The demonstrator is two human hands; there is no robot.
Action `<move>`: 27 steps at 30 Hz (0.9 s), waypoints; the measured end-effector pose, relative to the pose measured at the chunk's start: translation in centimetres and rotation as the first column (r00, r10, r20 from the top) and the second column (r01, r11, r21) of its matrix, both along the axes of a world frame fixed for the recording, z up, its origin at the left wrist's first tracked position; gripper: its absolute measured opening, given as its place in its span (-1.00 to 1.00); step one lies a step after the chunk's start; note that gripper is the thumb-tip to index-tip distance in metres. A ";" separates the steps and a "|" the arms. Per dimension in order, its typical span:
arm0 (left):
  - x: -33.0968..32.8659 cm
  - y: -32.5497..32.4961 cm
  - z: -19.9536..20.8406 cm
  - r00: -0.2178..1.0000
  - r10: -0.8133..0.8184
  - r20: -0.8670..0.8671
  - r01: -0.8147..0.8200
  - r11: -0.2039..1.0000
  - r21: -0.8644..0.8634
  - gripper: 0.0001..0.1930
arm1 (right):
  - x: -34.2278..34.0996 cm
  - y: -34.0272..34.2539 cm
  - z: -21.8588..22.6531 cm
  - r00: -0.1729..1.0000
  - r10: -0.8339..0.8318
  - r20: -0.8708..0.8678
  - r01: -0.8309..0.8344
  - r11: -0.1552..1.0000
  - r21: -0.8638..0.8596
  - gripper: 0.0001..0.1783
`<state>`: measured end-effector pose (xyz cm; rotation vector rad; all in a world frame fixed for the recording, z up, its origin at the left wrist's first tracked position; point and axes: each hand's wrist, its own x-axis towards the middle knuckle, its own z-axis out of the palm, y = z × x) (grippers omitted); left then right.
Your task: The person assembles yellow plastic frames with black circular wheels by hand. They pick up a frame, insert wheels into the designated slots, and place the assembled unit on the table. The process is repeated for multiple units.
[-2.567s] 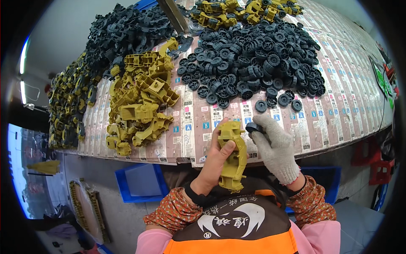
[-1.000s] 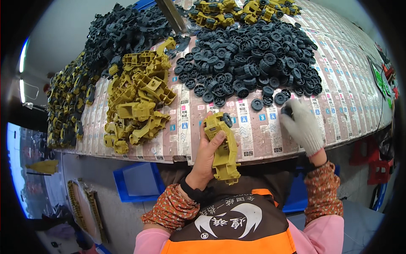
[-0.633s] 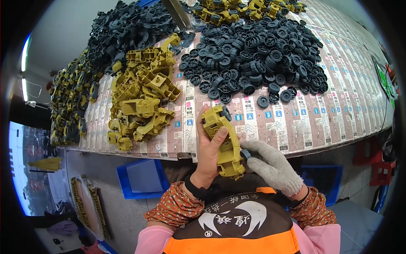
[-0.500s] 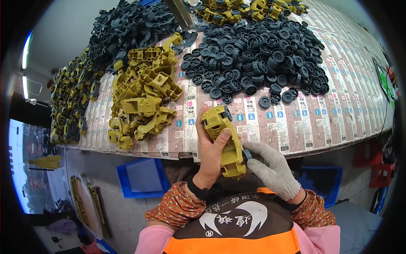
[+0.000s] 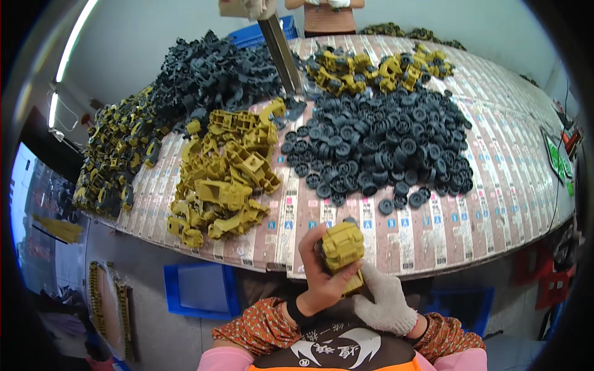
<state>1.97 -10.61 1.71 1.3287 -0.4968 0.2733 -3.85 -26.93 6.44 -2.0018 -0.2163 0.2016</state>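
Above the table's near edge, my bare left hand is wrapped round a yellow plastic toy truck, with the thumb across its body. The truck is tilted, and a dark wheel shows at its far end. My right hand, in a pale knitted glove, is closed against the truck's lower end. Its fingers partly hide that end, so any wheel there cannot be made out. Beyond my hands lies a large heap of dark toy wheels. To its left is a pile of yellow truck bodies.
Dark plastic parts are heaped at the far left, beside a metal post. Yellow-and-dark assemblies lie at the left edge and far side. A blue bin stands below the table. Across it stands another person.
The view has tilted up, bringing the person across the table into sight. The truck has been turned in my left hand, and my right hand has shifted to its lower end.
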 end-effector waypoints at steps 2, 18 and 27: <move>0.5 -0.8 0.7 0.997 0.058 -0.047 -0.061 0.995 -0.084 -0.05 | 1.0 -0.1 0.3 1.000 0.000 0.006 0.000 1.000 -0.023 -0.15; 10.0 12.6 4.1 0.905 0.237 -0.352 -0.224 0.971 0.079 -0.61 | 32.7 -12.3 9.8 0.889 -0.445 -0.108 0.458 0.870 0.185 -0.47; 13.7 18.4 8.3 0.868 0.430 0.248 -0.441 0.440 0.782 -0.60 | 35.1 -7.4 9.1 0.935 -0.339 0.100 0.316 0.929 0.195 -0.47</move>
